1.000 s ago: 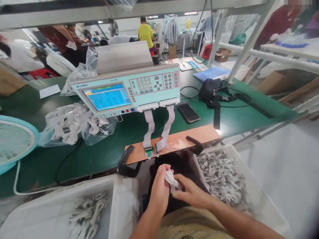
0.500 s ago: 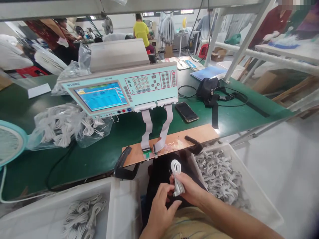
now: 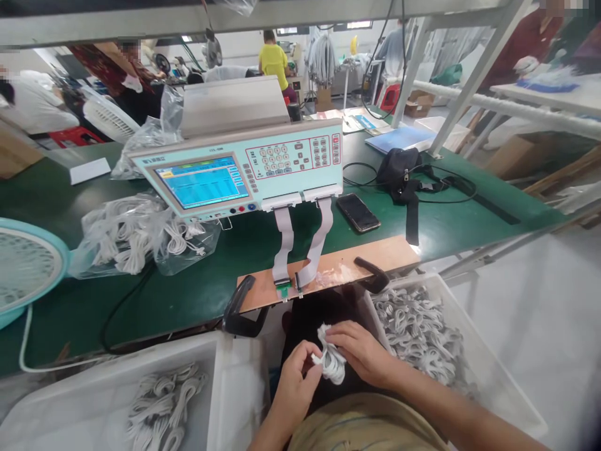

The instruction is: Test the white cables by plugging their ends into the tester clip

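Over my lap is a coiled white cable point(image 3: 333, 368), its loops hanging toward me. My right hand point(image 3: 359, 347) is closed around its upper part. From the other side, my left hand point(image 3: 300, 369) pinches a cable end between thumb and fingertips. Just beyond, a wooden board point(image 3: 394, 254) lies along the table edge, with a small green connector board point(image 3: 284, 289) at its front. Two flat ribbon cables point(image 3: 318, 241) run from there up to a light-blue tester point(image 3: 295, 169) with a lit screen.
A white bin point(image 3: 493, 376) full of coiled cables stands to the right, another bin point(image 3: 216, 388) with fewer coils to the left. Black clamps point(image 3: 238, 307) hold the board. On the green table point(image 3: 188, 313) are a phone point(image 3: 357, 213), a black pouch point(image 3: 399, 172), bagged cables point(image 3: 126, 235) and a fan point(image 3: 30, 269).
The coil has turned over, so its loops now point toward me rather than away. My left hand has closed from spread fingers to a pinch on a cable end.
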The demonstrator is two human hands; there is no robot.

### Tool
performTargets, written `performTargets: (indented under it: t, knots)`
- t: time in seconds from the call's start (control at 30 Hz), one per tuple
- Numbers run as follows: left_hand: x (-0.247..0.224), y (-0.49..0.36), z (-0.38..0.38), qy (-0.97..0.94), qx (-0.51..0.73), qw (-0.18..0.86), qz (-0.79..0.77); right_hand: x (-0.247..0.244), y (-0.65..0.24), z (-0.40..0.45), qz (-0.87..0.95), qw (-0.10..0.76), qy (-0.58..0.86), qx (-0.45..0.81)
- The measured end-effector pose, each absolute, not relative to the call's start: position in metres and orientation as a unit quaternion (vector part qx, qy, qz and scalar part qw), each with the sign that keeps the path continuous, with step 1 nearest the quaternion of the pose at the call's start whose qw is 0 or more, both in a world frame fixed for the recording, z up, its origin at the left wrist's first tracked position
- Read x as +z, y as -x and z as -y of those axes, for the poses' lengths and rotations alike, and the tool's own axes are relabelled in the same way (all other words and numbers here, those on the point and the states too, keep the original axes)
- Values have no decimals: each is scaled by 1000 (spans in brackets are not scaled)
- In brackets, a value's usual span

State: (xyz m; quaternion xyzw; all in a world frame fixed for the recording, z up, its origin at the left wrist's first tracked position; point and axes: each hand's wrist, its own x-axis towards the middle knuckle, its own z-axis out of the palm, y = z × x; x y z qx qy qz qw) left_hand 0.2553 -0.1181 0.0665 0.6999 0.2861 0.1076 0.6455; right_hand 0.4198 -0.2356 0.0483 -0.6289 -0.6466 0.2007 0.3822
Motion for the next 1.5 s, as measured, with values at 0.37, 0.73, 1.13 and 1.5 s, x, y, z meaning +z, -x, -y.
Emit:
performTargets:
  t: [0.37, 0.73, 1.13, 1.5]
  knots:
    - [65, -258, 101, -651, 154, 688, -281, 62, -406, 214, 529, 458, 657, 281]
    - [61, -285, 84, -395, 355, 724, -441, 64, -395, 140, 267, 630, 629, 369]
    - [56, -278, 60, -565, 225, 700, -374, 66, -394, 130, 195, 656, 605, 407]
    - [52, -284, 50, -583, 262, 675, -368, 72, -397, 127, 145, 639, 581, 483]
